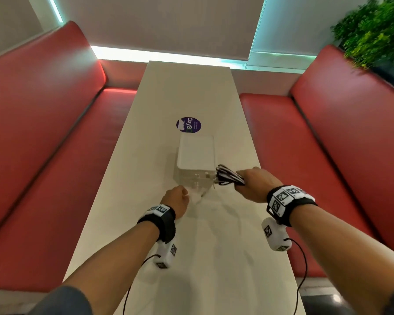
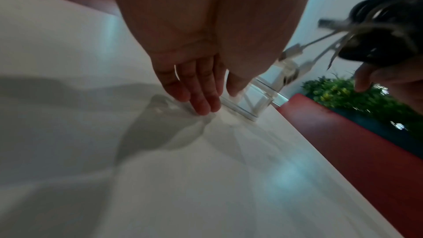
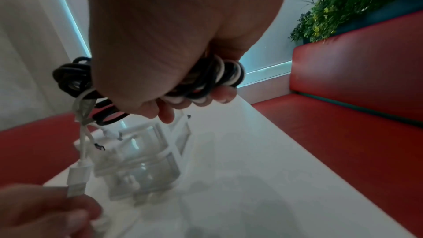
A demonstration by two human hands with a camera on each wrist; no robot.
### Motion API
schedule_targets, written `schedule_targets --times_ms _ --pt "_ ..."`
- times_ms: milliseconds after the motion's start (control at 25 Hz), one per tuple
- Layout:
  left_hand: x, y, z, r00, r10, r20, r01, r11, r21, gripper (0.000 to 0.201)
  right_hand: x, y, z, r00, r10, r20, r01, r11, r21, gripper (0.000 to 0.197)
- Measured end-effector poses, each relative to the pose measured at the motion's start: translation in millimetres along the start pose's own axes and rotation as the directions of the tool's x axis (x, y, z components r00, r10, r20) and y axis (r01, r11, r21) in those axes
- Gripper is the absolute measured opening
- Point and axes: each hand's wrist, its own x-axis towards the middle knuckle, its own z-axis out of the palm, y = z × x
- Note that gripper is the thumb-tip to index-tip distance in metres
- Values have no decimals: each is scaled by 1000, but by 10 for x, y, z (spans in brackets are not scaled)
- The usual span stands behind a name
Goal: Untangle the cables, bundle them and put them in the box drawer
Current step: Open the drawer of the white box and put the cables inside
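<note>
My right hand (image 1: pixel 254 185) holds the cable bundle (image 1: pixel 229 176) above the worktop (image 1: pixel 214 246), just beside the right front corner of the box (image 1: pixel 196 155). The bundle is a tight coil of black and white cables lying side by side in loops; in the right wrist view the loops pass through my palm, and my fingers (image 3: pixel 219 95) and thumb curl fully round them, so this grip is clamped on the coil. Two or three loose white ends with plugs (image 3: pixel 77 178) hang down from the coil toward the box, together with a short black end.

The box is a small white unit with clear-fronted drawers, standing on the worktop near its middle line, directly in front of a round purple sticker (image 1: pixel 188 124). In the right wrist view its drawers look pale and see-through; blur hides whether any drawer stands open.

My left hand (image 1: pixel 176 198) is low at the near front of the box. In the left wrist view its fingers (image 2: pixel 201 95) reach forward, nearly straight and close together, with the tips at the worktop by the clear lower edge of the box, and the thumb lies against that clear edge. This grip is loose and closes on nothing; blur hides whether the fingertips touch the surface.

Red padded benches (image 1: pixel 43 133) run along both long sides of the worktop, and a green plant (image 1: pixel 373 30) stands behind the right bench.
</note>
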Motion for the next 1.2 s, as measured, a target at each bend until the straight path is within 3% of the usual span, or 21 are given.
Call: schedule_targets --times_ms 120,320,440,640,840,960,1120,1200 --pt "189 69 101 991 -131 9 130 969 -212 25 189 -169 -92 997 -55 -47 60 994 95 11" --pt "361 154 209 953 -299 44 265 756 -598 32 572 -394 -30 996 -79 28 75 988 134 12" --pt "400 218 260 920 -373 124 346 620 -704 28 694 -402 25 998 -58 38 50 981 187 14" --pt "384 241 252 898 -392 202 385 473 -793 31 782 -426 42 999 -23 38 14 972 236 14" --pt "421 254 212 905 -376 199 368 455 -811 26 824 -443 15 998 -3 63 -12 972 233 17" --pt "343 232 163 882 -383 275 439 453 -776 20 847 -464 -9 998 6 67 -22 972 233 15" --pt "165 16 -52 849 -264 458 520 575 -632 25 852 -489 -62 997 24 72 -40 972 233 10" --pt "195 -88 -251 833 -279 478 530 653 -542 31 839 -490 -70 996 32 81 -50 970 237 11"
